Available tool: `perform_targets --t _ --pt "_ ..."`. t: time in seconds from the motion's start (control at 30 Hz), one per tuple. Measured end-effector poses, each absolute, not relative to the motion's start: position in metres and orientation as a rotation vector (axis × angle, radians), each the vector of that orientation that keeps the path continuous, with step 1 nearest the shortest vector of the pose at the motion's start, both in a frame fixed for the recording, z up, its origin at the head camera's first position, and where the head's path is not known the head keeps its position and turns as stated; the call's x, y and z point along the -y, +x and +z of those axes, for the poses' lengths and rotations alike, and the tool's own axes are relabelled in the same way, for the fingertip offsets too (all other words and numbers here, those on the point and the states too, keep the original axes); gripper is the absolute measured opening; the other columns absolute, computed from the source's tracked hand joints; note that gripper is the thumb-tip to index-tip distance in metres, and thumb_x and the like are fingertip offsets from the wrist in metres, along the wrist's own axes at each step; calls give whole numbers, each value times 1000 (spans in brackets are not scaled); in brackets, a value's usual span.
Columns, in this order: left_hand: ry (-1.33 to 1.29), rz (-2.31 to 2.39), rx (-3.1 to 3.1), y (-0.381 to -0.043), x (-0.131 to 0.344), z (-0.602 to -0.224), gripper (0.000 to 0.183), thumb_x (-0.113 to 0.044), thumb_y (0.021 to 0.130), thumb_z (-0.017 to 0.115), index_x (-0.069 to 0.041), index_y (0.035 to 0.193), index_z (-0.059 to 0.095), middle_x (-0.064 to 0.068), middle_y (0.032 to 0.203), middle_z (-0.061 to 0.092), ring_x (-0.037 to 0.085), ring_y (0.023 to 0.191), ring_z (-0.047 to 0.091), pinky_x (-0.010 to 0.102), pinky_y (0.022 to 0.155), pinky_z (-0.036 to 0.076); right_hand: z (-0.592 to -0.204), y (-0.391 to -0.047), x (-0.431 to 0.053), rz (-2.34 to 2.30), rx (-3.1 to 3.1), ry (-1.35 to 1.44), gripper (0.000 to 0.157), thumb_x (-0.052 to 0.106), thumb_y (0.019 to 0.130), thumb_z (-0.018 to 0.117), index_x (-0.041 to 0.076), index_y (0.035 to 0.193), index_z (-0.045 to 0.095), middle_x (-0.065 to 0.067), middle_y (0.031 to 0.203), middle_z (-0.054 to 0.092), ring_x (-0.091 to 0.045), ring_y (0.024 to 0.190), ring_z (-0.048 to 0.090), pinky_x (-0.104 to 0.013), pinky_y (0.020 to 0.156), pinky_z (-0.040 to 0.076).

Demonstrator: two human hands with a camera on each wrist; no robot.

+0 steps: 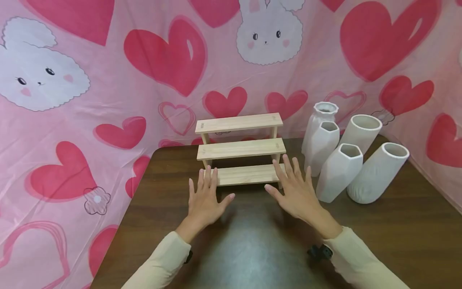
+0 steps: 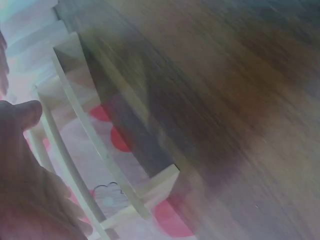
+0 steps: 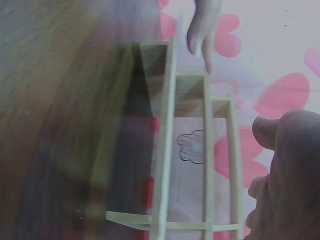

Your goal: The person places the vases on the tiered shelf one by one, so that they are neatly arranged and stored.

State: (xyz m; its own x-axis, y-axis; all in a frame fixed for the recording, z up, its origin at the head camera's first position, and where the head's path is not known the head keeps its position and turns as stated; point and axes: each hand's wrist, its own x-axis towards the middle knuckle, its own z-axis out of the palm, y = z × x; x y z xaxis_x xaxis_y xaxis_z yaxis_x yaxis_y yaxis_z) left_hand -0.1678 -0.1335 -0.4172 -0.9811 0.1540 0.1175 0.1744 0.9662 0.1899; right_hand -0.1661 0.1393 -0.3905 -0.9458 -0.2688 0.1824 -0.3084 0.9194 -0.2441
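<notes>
A three-step pale wooden display shelf (image 1: 241, 150) stands at the back middle of the table in the head view. My left hand (image 1: 205, 200) hovers in front of its left end, fingers straight and spread. Before its right end is my right hand (image 1: 296, 192), also with straight, spread fingers. Neither hand holds anything; whether the fingertips touch the lowest step cannot be told from above. In the left wrist view the shelf (image 2: 82, 117) lies past the thumb, and the right wrist view shows the shelf (image 3: 165, 135) beside the right hand (image 3: 295, 170).
Several white vases (image 1: 340, 172) of differing shapes stand close together at the right, just beyond my right hand. The dark wooden table (image 1: 249, 249) reaches back to a pink cloth (image 1: 144, 80) printed with hearts and rabbits. Each wrist wears a dark device (image 1: 319, 253).
</notes>
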Motion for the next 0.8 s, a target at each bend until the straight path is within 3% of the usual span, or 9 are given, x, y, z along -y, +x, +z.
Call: perform_targets --t 0.23,0.43,0.57,0.8 --pt "-258 -373 2978 -170 144 -416 98 -69 88 47 -19 156 -3 5 162 -7 22 145 -16 58 115 -8 -371 -167 -145 588 2881 464 83 65 95 34 22 156 -2 -8 161 -3 -37 145 10 -65 113 5" --pt "-248 -471 2985 -174 153 -415 100 -67 88 50 -16 156 -2 6 161 -11 27 145 -15 57 116 -4 -357 -168 -151 769 2701 497 81 51 97 49 24 156 0 -9 161 9 -36 142 22 -64 110 24" --pt "-204 -609 2971 -177 159 -415 101 -65 87 54 -9 155 4 10 161 -7 32 146 -10 58 116 -1 -349 -169 -159 781 2620 558 83 40 96 57 21 156 5 -13 160 14 -35 143 20 -64 107 28" --pt "-94 -825 2949 -182 171 -417 102 -58 85 64 -3 154 11 18 159 6 36 145 1 60 115 7 -335 -170 -172 689 2406 652 80 20 85 73 3 150 28 -23 152 30 -41 136 31 -61 108 29"
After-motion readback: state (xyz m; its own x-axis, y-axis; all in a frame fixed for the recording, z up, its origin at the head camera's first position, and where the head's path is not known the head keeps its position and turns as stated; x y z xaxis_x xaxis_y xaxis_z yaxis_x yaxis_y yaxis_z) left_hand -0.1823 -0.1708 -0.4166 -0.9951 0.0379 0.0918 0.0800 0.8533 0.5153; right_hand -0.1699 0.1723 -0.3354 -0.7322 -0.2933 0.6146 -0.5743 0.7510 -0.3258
